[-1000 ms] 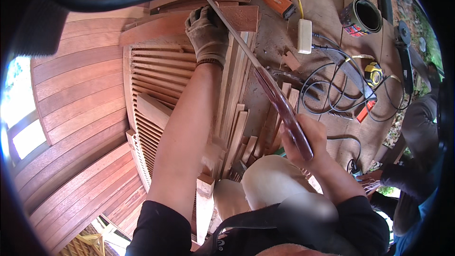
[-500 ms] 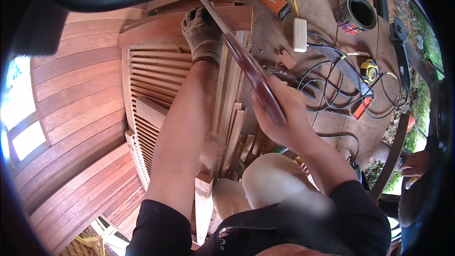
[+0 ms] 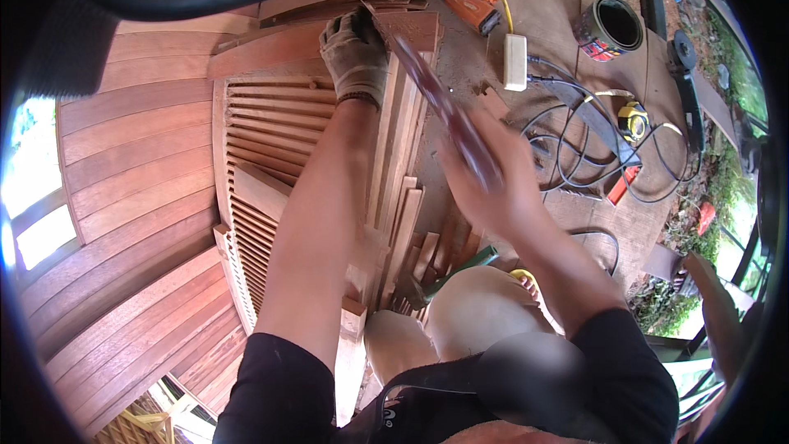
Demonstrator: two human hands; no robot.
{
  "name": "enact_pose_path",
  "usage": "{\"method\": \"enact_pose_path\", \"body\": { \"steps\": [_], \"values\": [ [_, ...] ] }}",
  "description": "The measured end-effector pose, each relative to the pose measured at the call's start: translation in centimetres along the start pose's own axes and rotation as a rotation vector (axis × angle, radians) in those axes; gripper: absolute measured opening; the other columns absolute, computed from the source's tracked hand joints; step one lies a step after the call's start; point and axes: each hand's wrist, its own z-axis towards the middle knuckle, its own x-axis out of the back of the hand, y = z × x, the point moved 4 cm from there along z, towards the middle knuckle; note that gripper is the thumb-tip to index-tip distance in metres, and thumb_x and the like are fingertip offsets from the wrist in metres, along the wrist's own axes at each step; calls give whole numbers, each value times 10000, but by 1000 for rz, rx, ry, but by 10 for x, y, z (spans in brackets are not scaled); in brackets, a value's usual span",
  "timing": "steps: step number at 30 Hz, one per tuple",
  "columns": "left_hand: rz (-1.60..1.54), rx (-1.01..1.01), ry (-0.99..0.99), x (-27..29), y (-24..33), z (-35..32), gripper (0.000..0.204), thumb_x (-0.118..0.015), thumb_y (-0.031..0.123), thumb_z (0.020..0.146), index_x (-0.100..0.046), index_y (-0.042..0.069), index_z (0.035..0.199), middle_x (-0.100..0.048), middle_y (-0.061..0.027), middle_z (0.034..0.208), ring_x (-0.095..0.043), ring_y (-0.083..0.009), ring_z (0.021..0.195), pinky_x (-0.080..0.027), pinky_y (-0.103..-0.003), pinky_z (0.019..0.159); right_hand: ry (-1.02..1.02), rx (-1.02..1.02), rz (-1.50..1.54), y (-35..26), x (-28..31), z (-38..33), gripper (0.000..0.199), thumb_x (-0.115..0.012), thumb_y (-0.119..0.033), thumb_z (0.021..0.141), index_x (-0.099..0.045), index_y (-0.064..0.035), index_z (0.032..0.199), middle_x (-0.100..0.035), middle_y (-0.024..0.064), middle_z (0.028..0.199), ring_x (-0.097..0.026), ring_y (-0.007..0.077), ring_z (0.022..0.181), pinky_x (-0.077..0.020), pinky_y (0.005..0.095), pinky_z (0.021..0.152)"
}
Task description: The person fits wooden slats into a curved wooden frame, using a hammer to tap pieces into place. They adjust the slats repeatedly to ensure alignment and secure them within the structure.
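Note:
My left hand (image 3: 355, 59), in a grey-brown work glove, is closed over the upper edge of a reddish board (image 3: 267, 52). Its fingertips are partly hidden. My bare right hand (image 3: 501, 168) is wrapped around the glossy dark-brown handle of a hand saw (image 3: 434, 90). The saw shows almost edge-on, and its thin blade reaches the board's right end, just beside the glove. Under the board lies a slatted wooden louvre panel (image 3: 275, 115), with my left forearm crossing above it.
Wood strips (image 3: 403, 226) lie right of the panel. Farther right are an orange nail gun (image 3: 472, 10), a white power strip (image 3: 515, 62), looped black cables, an open can (image 3: 616, 23), a tape measure (image 3: 633, 121) and an angle grinder (image 3: 684, 53). Another person's arm (image 3: 717, 304) shows at the right edge.
My right hand and the saw have shifted slightly and look blurred. My left hand stays on the board. The other person's arm at the right has moved.

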Motion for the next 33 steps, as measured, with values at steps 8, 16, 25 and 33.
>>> {"method": "enact_pose_path", "body": {
  "steps": [8,16,25,33],
  "values": [
    [-133,137,54,12,-8,3,204,-652,173,863,-726,94,1036,-702,-135,1056,-625,-354,1054,-475,-453,966,64,63,-173,-8,50,-65,138,-693,-51,905,-573,6,866,-537,76,693,-506,158,610,-407,318,556],
    [185,351,-454,72,26,-55,735,-804,488,773,-584,51,1322,-631,-213,1280,-621,-340,1179,-498,-407,988,51,181,-877,117,86,-169,143,-660,-39,765,-524,-57,806,-545,130,751,-587,343,688,-467,461,627],
    [-881,631,-319,146,23,-42,237,-646,168,954,-622,45,1155,-707,-117,922,-692,-234,788,-577,-371,696,-211,100,-971,153,63,-191,346,-627,-74,799,-619,-44,1144,-641,166,1057,-628,386,992,-491,449,945],
    [-1889,606,293,268,107,-188,319,-673,165,957,-579,32,1232,-663,-93,897,-675,-217,781,-564,-370,721,-542,121,101,-61,-64,-198,553,-714,-102,863,-473,16,1346,-636,142,958,-654,188,848,-522,344,772]
  ]
}}
